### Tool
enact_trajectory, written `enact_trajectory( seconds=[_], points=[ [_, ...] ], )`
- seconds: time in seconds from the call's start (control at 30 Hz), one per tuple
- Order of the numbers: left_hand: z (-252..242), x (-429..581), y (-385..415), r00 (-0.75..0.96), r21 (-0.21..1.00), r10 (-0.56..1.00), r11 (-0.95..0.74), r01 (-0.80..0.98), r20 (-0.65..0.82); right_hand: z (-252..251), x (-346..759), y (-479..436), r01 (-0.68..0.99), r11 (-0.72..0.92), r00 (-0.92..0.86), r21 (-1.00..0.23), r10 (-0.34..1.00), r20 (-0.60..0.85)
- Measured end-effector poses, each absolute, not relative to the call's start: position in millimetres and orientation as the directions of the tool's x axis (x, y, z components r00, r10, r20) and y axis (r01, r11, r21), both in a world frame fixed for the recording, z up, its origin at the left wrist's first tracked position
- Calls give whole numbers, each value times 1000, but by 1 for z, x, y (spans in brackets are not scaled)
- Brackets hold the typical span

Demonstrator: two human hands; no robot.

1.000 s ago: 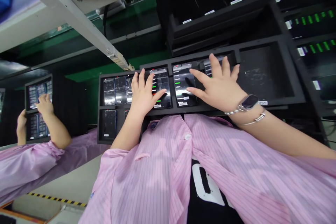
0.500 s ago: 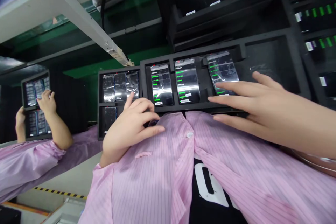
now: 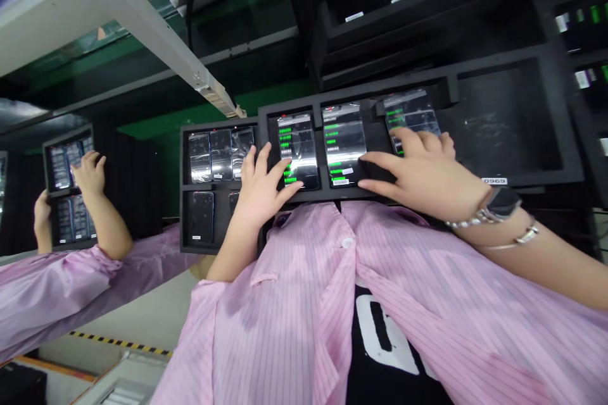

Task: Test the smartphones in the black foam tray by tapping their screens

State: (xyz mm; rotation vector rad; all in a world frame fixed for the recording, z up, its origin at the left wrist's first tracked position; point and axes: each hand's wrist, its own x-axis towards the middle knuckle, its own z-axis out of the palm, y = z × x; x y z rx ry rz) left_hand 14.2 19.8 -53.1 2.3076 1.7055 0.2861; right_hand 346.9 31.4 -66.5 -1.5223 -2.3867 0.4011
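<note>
Left hand [image 3: 261, 193], grip apart, overlaps a black rectangular glass-fronted phone [image 3: 304, 149]. Right hand [image 3: 425, 177] (likewise spread) borders a matching phone [image 3: 342, 139].

In the wide tray [image 3: 513, 114], two phones [image 3: 304, 139] lie toward the left edge, a third phone [image 3: 418, 107] midway along. Left of that tray, a smaller tray [image 3: 184, 168] carries three phones [image 3: 200, 157] along the far edge — another phone [image 3: 202, 215] in the near left corner.
</note>
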Motion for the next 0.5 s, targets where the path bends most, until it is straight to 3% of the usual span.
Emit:
enact_trajectory(
  seconds=[0.23,0.5],
  points=[
    [-72,12,94,218,394,971,-238,888,97,-82,347,99,843,337,-323,-419,940,108],
    [-38,20,33,281,440,940,-339,832,194,-19,333,41,765,492,-452,-415,870,198]
  ],
)
